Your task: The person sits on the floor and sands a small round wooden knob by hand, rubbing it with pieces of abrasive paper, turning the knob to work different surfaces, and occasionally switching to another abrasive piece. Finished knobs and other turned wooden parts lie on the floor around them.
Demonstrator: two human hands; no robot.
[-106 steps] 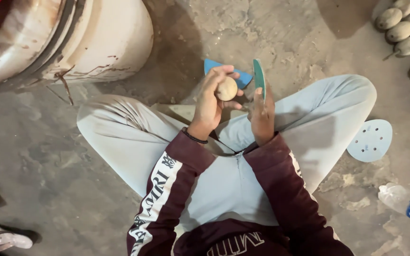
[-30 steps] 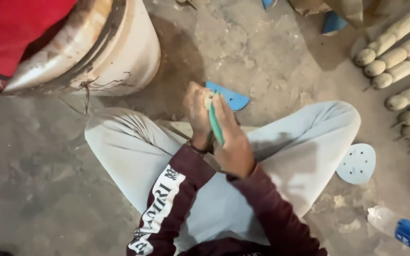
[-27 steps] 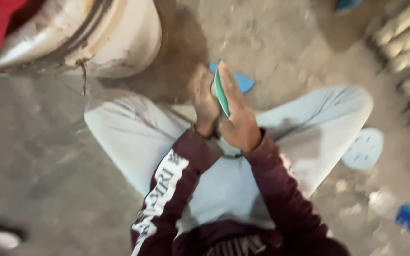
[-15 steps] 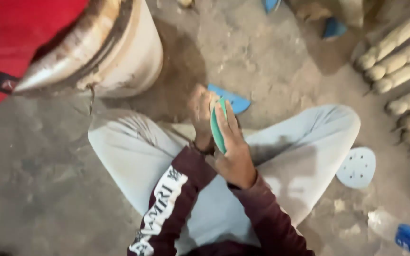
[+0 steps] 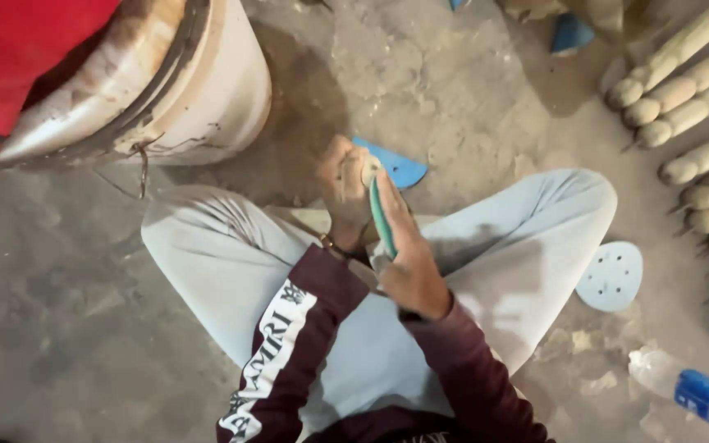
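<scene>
I sit cross-legged on a concrete floor in light grey trousers and a maroon sleeved top. My left hand (image 5: 345,190) is closed around a turned wooden piece (image 5: 368,170), of which only a pale rounded end shows above my fingers. My right hand (image 5: 408,256) presses a green sanding sheet (image 5: 382,220) edge-on against that wood, right beside my left hand. Both hands meet above my lap. A blue sanding sheet (image 5: 397,165) lies on the floor just beyond them.
A large dirty white bucket (image 5: 166,82) stands at the upper left, with red cloth (image 5: 10,57) at the corner. Several turned wooden spindles (image 5: 699,90) lie in a row at the right. A pale perforated sanding disc (image 5: 611,276) and a plastic bottle (image 5: 691,392) lie to my right.
Earlier the round wooden end was held up in plain view with my hands apart. Now my right hand has closed in with the green sheet against it. The view has shifted slightly.
</scene>
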